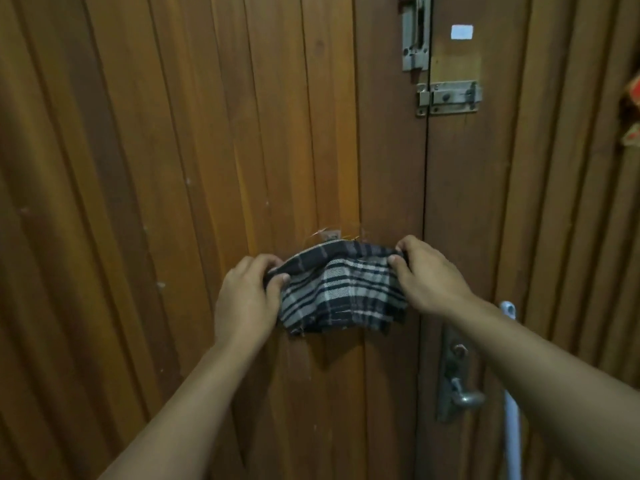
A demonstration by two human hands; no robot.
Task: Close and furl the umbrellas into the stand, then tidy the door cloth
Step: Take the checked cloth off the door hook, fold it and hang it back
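A dark blue and white checked door cloth (343, 292) hangs against the wooden door (173, 202), just under a small hook (329, 234) with loose threads. My left hand (247, 299) pinches the cloth's upper left corner between thumb and fingers. My right hand (426, 271) pinches the upper right corner the same way. The cloth is stretched between both hands, its top edge folded over and its lower edge frayed. No umbrella or stand is in view.
Two metal slide bolts (448, 97) sit high on the door's meeting edge. A metal lever handle (462, 393) on its plate is at lower right, with a white rod-like handle (510, 393) beside it. Something red and patterned (632, 109) shows at the right edge.
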